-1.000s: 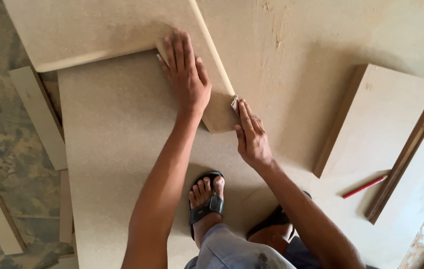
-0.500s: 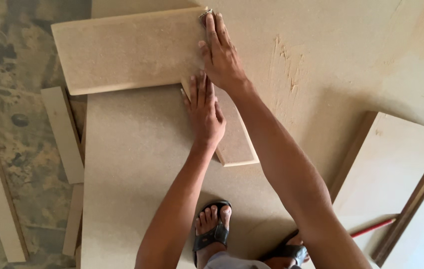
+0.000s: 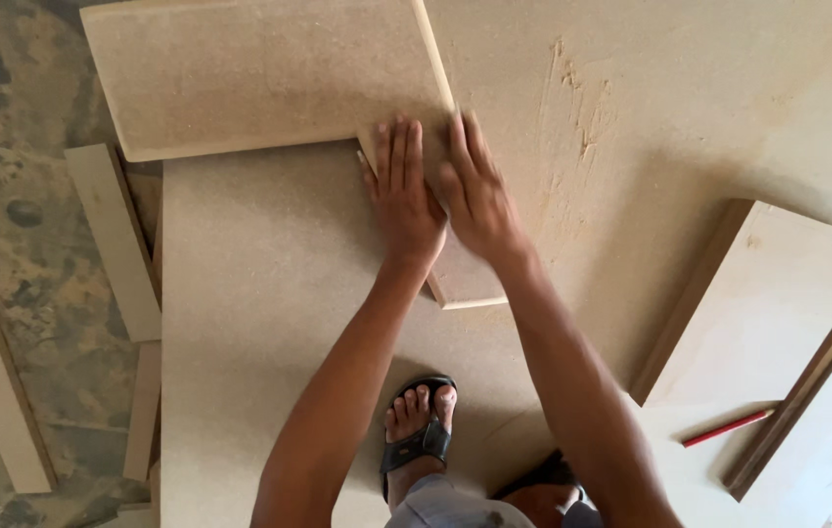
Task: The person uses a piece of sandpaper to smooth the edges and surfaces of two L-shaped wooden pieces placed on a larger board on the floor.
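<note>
Head view: looking straight down at two bare hands on an L-shaped tan fibreboard panel [image 3: 269, 78], which lies on a wider flat sheet of the same tan board [image 3: 259, 323].
Panel look: matte, dusty, sand-coloured face with rounded pale edges; a long arm runs away to the left of the hands and a short arm comes back toward the person, ending just below the wrists.
Left hand [image 3: 401, 200]: flat, palm down, fingers spread and straight, pressing on the inner corner of the panel; it grips nothing.
Right hand [image 3: 479, 196]: blurred, just beside the left hand and touching the panel's right edge, fingers stretched forward; whether it pinches anything cannot be told.
Below the hands: a foot in a black sandal [image 3: 418, 430] stands on the wide sheet between the forearms.
Right of the hands, well apart: a pale rectangular board [image 3: 768, 303] with a red pencil [image 3: 726, 427] near its lower end.
Left of the hands, well apart: narrow pale offcut strips [image 3: 112, 240] on a mottled stone floor [image 3: 24, 293].
</note>
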